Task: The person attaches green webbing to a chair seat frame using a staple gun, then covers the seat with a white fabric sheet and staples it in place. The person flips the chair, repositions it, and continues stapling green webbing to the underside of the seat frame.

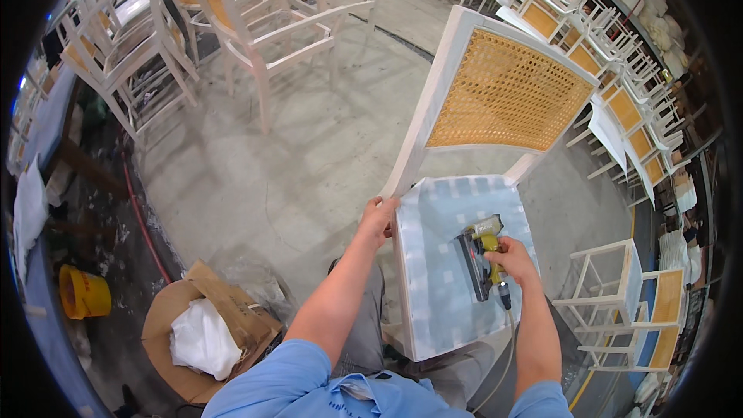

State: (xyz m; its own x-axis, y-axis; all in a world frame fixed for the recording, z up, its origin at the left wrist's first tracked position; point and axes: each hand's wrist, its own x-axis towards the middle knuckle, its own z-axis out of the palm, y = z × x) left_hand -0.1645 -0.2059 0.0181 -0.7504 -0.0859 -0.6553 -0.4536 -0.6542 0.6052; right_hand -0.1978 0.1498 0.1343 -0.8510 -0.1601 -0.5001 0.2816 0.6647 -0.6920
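Note:
Directly before me is a white-framed chair [410, 156] with a woven cane back [511, 91]. Pale blue and white patterned material covers its seat [433, 294]. My left hand [377, 220] grips the seat's left edge close to the back post; its fingertips are partly hidden behind the frame. In my right hand [511, 258] is a yellow-green and black pneumatic stapler [478, 257], held over the seat, with an air hose [508, 348] running down from its handle. I cannot tell whether the stapler touches the seat.
A cardboard box [166, 333] holding white plastic wrapping [203, 338] stands at lower left, near a yellow bucket [83, 292]. Bare chair frames [263, 54] stand at upper left. Rows of chairs [619, 101] line the right, with stacked chairs [619, 294] at lower right. A red hose [143, 220] crosses the floor.

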